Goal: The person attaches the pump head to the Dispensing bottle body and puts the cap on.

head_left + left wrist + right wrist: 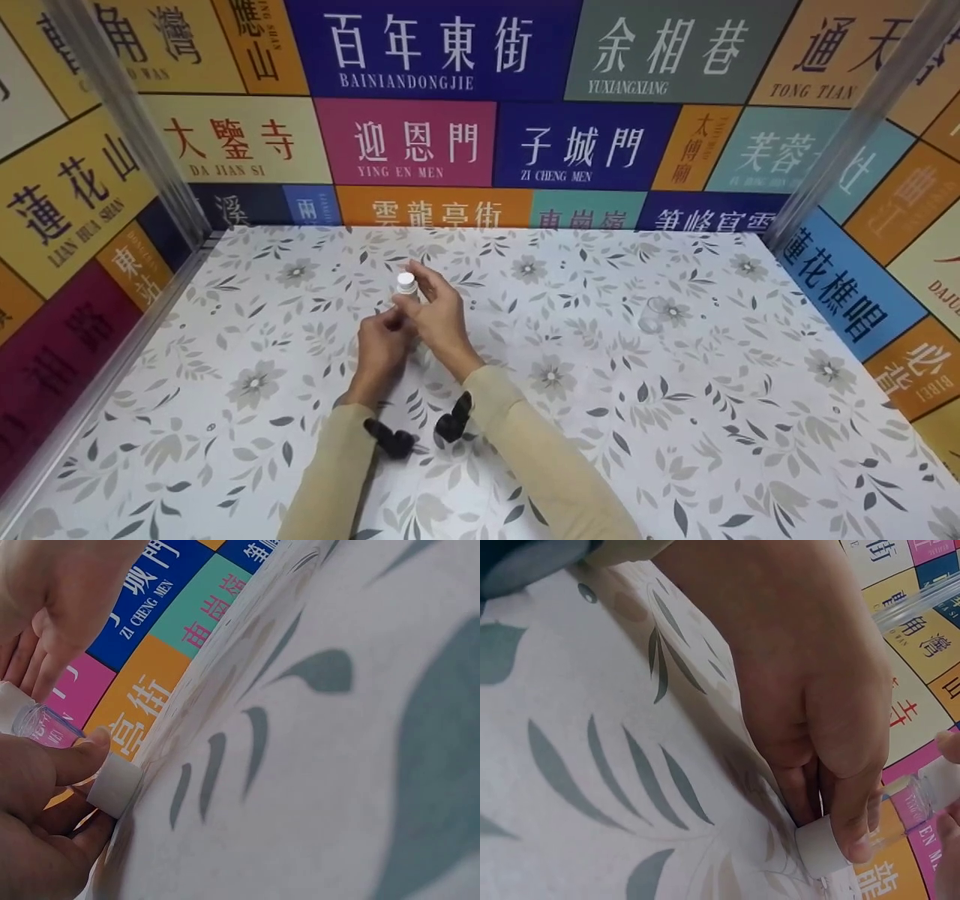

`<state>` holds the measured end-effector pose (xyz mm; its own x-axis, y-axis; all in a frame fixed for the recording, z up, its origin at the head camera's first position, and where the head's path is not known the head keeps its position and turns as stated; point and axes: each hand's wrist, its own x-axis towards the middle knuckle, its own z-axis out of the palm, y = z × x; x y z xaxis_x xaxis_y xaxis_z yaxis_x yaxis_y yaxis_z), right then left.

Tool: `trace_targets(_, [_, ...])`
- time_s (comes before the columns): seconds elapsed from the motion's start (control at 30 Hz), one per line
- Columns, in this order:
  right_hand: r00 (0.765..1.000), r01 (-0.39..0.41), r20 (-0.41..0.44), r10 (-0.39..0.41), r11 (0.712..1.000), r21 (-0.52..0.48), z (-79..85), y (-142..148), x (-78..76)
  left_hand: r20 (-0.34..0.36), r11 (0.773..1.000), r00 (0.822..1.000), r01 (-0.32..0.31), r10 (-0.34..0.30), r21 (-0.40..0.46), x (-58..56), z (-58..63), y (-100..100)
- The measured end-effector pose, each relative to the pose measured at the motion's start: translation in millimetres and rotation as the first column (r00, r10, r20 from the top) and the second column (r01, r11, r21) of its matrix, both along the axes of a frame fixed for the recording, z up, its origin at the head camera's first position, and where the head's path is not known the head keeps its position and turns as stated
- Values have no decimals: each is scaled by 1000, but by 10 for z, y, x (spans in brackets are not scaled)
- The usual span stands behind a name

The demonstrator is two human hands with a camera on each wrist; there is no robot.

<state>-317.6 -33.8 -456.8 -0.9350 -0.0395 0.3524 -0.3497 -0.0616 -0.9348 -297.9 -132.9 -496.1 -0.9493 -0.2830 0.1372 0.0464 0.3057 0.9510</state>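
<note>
A small clear bottle (pixel 907 802) with a white cap (pixel 406 280) on top stands between both hands above the patterned table. Its lower end meets a white cylindrical piece (pixel 823 847) right at the tabletop. The left hand (pixel 384 349) grips the bottle low down, with the thumb and fingers around the white piece (pixel 116 784). From above and to the right, the right hand (pixel 442 307) pinches the upper cap; its fingertips (pixel 949 836) show at the edge of the right wrist view. Part of the clear body is hidden by the fingers.
A transparent round-edged object (pixel 651 319) lies on the floral tabletop (pixel 600 420), right of the hands. Behind and at both sides rise walls of colourful street-name panels (pixel 420 142), with clear corner posts. Black wrist straps (pixel 454 420) hang at the sleeves.
</note>
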Motion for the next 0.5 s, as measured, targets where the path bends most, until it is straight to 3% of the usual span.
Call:
trace_targets(0.2, [1000,3,-11,-3,1000,17,-19,40,29,31,998,1000,5,-3,-66,-7,0,15])
trace_targets(0.37, [997,22,-80,-18,998,53,-66,33,40,44,999,999,15,-13,-32,-14,5,15])
trace_targets(0.5, [996,35,-79,-32,999,39,-85,-12,47,52,1000,999,17,-16,-11,-6,8,-25])
